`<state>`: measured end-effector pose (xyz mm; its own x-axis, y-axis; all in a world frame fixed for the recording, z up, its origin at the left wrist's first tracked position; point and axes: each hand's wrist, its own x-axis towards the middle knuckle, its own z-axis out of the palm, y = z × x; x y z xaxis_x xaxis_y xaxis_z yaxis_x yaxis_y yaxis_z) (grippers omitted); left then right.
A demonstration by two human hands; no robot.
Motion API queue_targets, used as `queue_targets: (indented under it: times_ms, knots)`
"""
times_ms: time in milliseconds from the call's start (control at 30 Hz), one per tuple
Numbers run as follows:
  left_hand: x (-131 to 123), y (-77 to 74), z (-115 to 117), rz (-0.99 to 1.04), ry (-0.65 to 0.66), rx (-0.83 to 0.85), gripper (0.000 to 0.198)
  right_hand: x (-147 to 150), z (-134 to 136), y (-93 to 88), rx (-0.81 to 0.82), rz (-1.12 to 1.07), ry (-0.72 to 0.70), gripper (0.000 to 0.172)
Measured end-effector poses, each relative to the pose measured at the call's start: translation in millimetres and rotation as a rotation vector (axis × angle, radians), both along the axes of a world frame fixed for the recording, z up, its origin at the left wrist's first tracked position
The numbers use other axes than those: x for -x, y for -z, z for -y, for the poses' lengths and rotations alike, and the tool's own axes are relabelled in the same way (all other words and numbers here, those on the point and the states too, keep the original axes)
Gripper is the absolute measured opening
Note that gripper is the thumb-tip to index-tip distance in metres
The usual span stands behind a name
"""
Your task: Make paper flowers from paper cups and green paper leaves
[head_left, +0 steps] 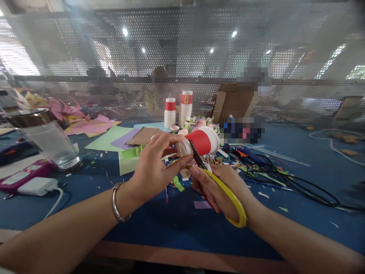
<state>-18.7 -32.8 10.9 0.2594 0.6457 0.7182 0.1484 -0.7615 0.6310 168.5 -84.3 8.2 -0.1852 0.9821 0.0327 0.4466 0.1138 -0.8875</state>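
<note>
A red and white paper cup (203,141) lies sideways in the air above the table, its base end toward the left. My left hand (155,165) pinches that end between thumb and fingers. In my right hand (219,182) is a pair of scissors (232,201) with a yellow handle. Their dark blades rest across the cup near the border of its red band; how deep they bite cannot be made out. Below both hands, paper scraps (178,184) lie on the blue table.
Two stacks of paper cups (170,114) stand at the back beside a cardboard box (236,101). Coloured paper sheets (105,137) and a glass of water (53,140) are on the left. Right lie a blue glue gun (251,155) and black cables (302,186). A perforated screen (194,45) closes the back.
</note>
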Motion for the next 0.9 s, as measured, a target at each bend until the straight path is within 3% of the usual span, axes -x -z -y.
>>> queue_targets:
  times_ms: [133,300,633,900]
  knots:
    - [-4.3,-1.8,-2.8,0.184,0.008,0.244,0.044,-0.5,-1.9,-2.0,-0.085,0.025,-0.009,0.066]
    - [-3.5,-4.7,-6.4,0.186,0.067,0.445,0.041,-3.5,-6.2,0.0,-0.139,0.074,-0.087,0.068]
    - [-4.4,1.2,-2.7,0.150,0.075,0.462,0.034,-2.0,-2.4,1.9,-0.081,0.048,-0.061,0.070]
    - [-4.0,-6.5,0.0,0.144,0.040,0.290,0.030,-3.3,-3.8,3.5,-0.141,0.018,-0.104,0.067]
